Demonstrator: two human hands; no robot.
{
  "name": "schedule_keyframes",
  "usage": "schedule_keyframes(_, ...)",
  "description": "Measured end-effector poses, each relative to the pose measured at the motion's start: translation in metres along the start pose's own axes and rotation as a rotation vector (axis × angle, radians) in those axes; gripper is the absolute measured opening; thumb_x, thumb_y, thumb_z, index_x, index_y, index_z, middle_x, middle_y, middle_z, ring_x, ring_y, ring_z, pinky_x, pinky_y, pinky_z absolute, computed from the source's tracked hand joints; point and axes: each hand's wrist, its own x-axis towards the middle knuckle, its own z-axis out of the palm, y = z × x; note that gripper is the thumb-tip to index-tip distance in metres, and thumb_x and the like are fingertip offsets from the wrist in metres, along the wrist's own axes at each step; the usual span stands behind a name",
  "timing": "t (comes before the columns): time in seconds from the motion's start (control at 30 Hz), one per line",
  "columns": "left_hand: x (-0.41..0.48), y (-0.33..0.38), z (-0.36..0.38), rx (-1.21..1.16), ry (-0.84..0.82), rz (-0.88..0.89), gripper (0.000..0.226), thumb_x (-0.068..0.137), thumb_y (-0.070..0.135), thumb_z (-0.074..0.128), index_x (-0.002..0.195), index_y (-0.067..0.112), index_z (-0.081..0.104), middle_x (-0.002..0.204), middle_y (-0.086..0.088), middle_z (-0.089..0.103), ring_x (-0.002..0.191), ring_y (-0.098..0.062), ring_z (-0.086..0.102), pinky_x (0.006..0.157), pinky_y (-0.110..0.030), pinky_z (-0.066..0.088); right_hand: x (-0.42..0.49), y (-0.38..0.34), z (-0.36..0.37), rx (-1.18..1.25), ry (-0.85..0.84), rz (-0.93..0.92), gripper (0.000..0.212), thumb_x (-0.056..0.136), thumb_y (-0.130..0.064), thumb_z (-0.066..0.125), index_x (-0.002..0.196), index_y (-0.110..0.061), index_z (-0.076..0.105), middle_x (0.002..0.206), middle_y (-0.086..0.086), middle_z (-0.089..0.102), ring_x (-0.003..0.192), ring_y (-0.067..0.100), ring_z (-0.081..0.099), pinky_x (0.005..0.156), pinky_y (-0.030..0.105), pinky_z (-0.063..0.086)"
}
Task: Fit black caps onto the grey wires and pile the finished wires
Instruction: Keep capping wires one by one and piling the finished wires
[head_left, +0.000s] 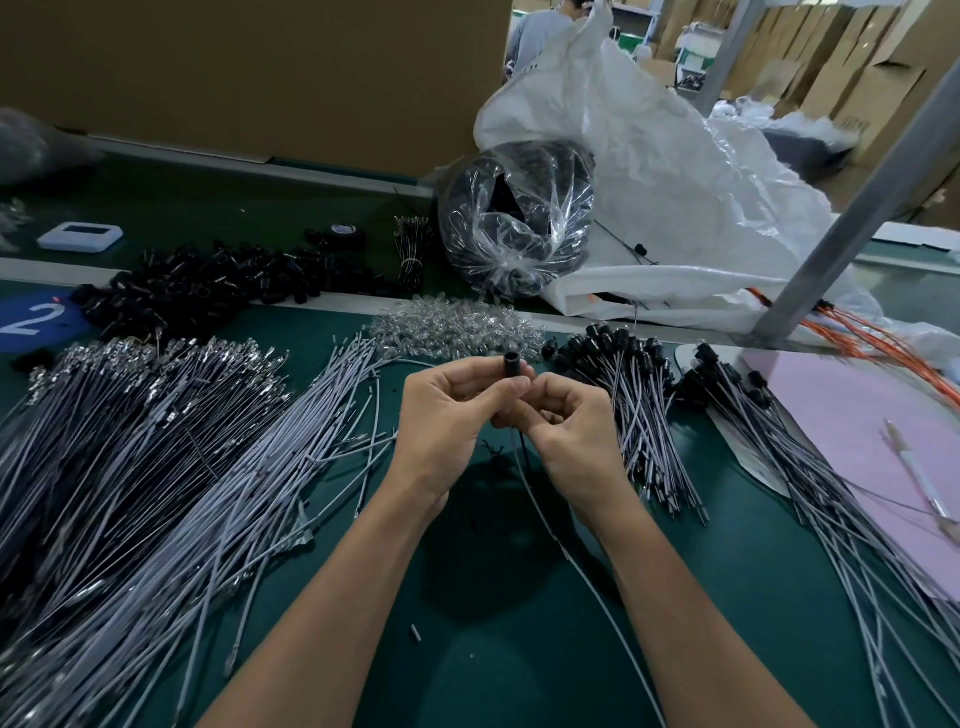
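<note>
Black cap (513, 367), pinched between fingers (511, 387), both hands

The worktop (493, 649) is deep green, spread with pale grey wires (218, 509) tipped in silver, while the cap (511, 362) and the loose heap of caps (208, 280) are matt black. A lilac-pink sheet (852, 415) lies at right beside bright orange cables (883, 338), a crinkled white sack (675, 182) behind, and a blue patch (31, 319) carries a white 2.
</note>
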Motion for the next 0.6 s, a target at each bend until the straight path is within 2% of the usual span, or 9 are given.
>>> schedule_keyframes(0.17, -0.0019, -0.0006, 0.0055, -0.015, -0.003, 0.019, 0.014, 0.084, 0.007, 0.072, 0.093, 0.017, 0.077, 0.088, -0.006, 0.077, 0.086, -0.017, 0.074, 0.074, -0.022, 0.057, 0.0010, -0.0010, -0.0045, -0.026, -0.003, 0.011, 0.004, 0.084, -0.005, 0.074, 0.085, -0.001, 0.074, 0.077, 0.010, 0.074, 0.076, 0.027, 0.072, 0.076, 0.033, 0.059)
schedule_keyframes(0.23, -0.0011, -0.0024, 0.0067, 0.007, 0.019, 0.030, 0.012, 0.085, 0.007, 0.071, 0.090, 0.016, 0.077, 0.086, -0.004, 0.077, 0.084, -0.015, 0.073, 0.076, -0.024, 0.058, 0.0009, -0.0028, -0.0052, -0.012, -0.007, 0.012, 0.003, 0.083, -0.005, 0.074, 0.082, -0.002, 0.073, 0.075, 0.009, 0.074, 0.073, 0.024, 0.072, 0.074, 0.031, 0.058)
schedule_keyframes(0.33, 0.0012, -0.0034, 0.0049, 0.025, 0.042, 0.023, 0.009, 0.085, 0.008, 0.071, 0.090, 0.014, 0.076, 0.084, 0.001, 0.077, 0.081, -0.007, 0.069, 0.073, -0.019, 0.054, 0.0009, -0.0038, -0.0045, -0.011, -0.025, 0.003, 0.002, 0.082, -0.006, 0.075, 0.081, -0.007, 0.073, 0.075, 0.008, 0.074, 0.072, 0.023, 0.072, 0.074, 0.032, 0.059)
schedule_keyframes(0.47, -0.0006, -0.0054, 0.0067, 0.017, 0.007, 0.042, 0.013, 0.084, 0.004, 0.070, 0.094, 0.012, 0.075, 0.084, 0.005, 0.077, 0.084, -0.004, 0.071, 0.072, -0.013, 0.051, 0.0016, -0.0009, -0.0042, -0.026, -0.004, -0.028, 0.002, 0.084, 0.000, 0.072, 0.085, 0.002, 0.072, 0.078, 0.014, 0.073, 0.075, 0.028, 0.072, 0.077, 0.041, 0.060)
schedule_keyframes(0.6, -0.0002, -0.0076, 0.0072, 0.018, 0.023, 0.047, 0.011, 0.084, 0.006, 0.071, 0.092, 0.012, 0.076, 0.083, 0.005, 0.077, 0.080, -0.003, 0.071, 0.069, -0.012, 0.051, 0.0000, 0.0002, -0.0024, -0.052, 0.001, -0.064, 0.007, 0.084, 0.009, 0.069, 0.085, 0.003, 0.073, 0.077, 0.012, 0.073, 0.072, 0.020, 0.071, 0.072, 0.030, 0.058)
